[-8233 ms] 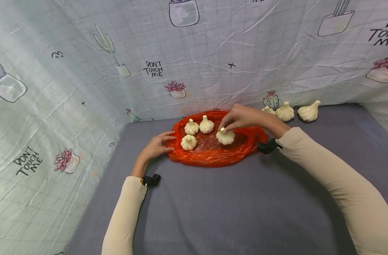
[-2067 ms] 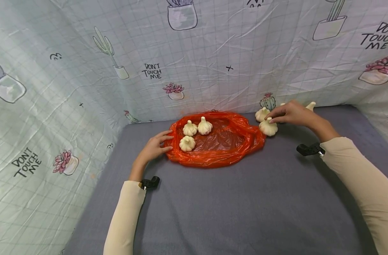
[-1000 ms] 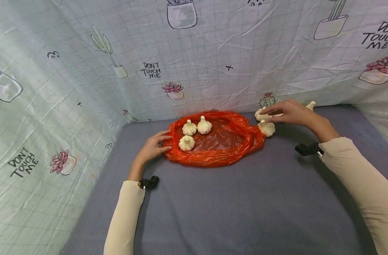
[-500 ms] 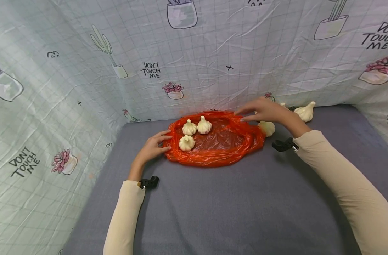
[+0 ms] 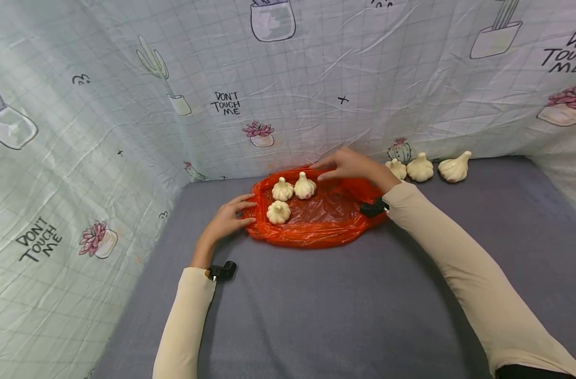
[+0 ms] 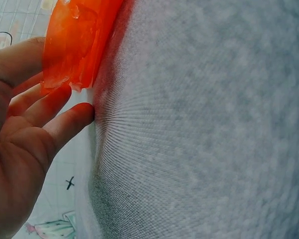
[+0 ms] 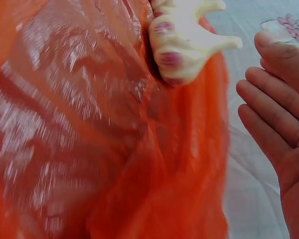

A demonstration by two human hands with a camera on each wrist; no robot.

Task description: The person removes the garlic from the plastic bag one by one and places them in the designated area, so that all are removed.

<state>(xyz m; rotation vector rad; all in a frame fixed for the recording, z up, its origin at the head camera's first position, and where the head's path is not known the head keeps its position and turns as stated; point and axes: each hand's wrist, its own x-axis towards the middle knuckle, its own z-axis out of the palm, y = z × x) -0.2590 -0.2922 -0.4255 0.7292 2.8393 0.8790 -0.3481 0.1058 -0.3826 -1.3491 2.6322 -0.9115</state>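
Just beside the right fingers (image 7: 273, 114), a garlic bulb (image 5: 305, 188) stands.

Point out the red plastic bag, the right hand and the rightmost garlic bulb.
Red plastic bag (image 5: 311, 240), head view: its near rim.
Right hand (image 5: 347, 164), head view: back of the hand.
Rightmost garlic bulb (image 5: 452, 170), head view: middle of its rounded body.

The bag (image 5: 306, 238) is orange-red, garlic bulbs (image 5: 305, 187) cream, tabletop (image 5: 335, 305) grey, backdrop (image 5: 297, 84) plant-printed.

There is room over the flat grey cloth (image 5: 335, 305) in front of the crumpled red plastic bag (image 5: 311, 240); behind, pale printed fabric (image 5: 306, 73) blocks.
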